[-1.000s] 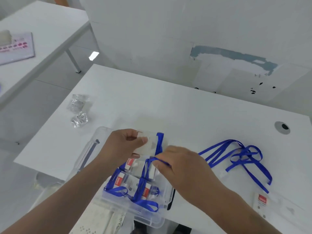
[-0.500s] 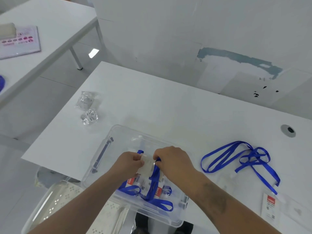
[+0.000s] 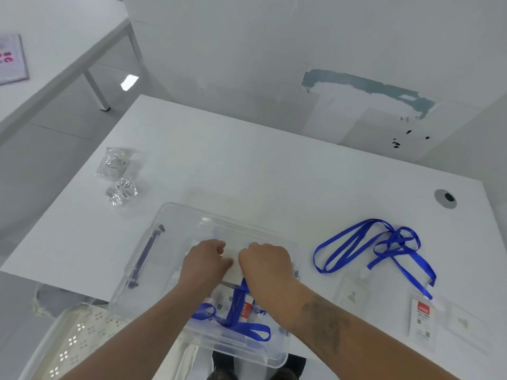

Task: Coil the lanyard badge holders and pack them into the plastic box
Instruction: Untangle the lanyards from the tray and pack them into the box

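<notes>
At the near edge of the white table point(image 3: 247, 165) stands the clear plastic box point(image 3: 175, 223), and inside it lie coiled badge holders point(image 3: 241, 311) with blue straps and red-and-white cards; their exact number cannot be told, since both forearms cover much of the pile. Both hands are down inside the box: the left hand point(image 3: 205, 259) and the right hand point(image 3: 264, 260) sit side by side with fingers curled, pinching between them a pale, clear holder point(image 3: 233, 267) above the packed ones. A dark latch bar point(image 3: 145, 259) runs along the box's left wall. To the right of the box, apart from it, two more holders lie flat on the table, one clear point(image 3: 351, 293) and one with a red-topped card point(image 3: 422, 319), their loose blue lanyards point(image 3: 384, 248) tangled beyond them. Farther left, two crumpled clear plastic wrappers point(image 3: 120, 176) rest near the table's left edge. A round cable grommet point(image 3: 445, 198) sits at the far right. Below the table's near-left corner shows a perforated white basket point(image 3: 74, 341).
</notes>
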Action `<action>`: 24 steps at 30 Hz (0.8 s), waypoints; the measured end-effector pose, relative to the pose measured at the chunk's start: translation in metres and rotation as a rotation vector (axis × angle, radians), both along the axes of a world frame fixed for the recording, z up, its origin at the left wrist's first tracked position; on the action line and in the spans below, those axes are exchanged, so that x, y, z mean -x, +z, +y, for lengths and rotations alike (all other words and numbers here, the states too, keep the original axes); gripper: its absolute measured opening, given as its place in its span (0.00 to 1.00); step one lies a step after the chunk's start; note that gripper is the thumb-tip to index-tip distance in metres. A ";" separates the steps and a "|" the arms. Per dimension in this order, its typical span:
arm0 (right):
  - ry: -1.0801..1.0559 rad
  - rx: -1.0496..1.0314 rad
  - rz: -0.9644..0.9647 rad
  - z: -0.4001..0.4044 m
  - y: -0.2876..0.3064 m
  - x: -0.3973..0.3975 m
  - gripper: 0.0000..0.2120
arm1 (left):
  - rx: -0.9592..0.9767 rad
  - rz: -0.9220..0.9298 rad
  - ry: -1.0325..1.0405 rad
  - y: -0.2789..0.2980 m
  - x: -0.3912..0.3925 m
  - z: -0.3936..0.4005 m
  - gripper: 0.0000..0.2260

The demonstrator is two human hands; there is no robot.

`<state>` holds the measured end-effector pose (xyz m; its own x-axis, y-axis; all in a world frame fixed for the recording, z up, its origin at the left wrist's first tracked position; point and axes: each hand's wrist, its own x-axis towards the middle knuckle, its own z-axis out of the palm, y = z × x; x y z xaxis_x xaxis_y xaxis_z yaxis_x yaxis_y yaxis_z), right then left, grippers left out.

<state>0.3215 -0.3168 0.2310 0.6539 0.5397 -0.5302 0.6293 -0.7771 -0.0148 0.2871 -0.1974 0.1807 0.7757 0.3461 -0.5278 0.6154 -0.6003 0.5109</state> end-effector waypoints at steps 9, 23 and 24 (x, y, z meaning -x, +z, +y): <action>-0.278 -0.674 -0.370 -0.103 0.045 0.002 0.06 | 0.135 -0.362 0.157 0.095 0.000 -0.054 0.06; -0.913 -0.306 -0.152 -0.374 -0.006 0.007 0.11 | 0.310 -0.113 -0.278 0.042 -0.042 -0.296 0.08; -0.926 -0.291 -0.127 -0.387 -0.013 0.007 0.12 | 0.294 -0.081 -0.304 0.034 -0.044 -0.313 0.09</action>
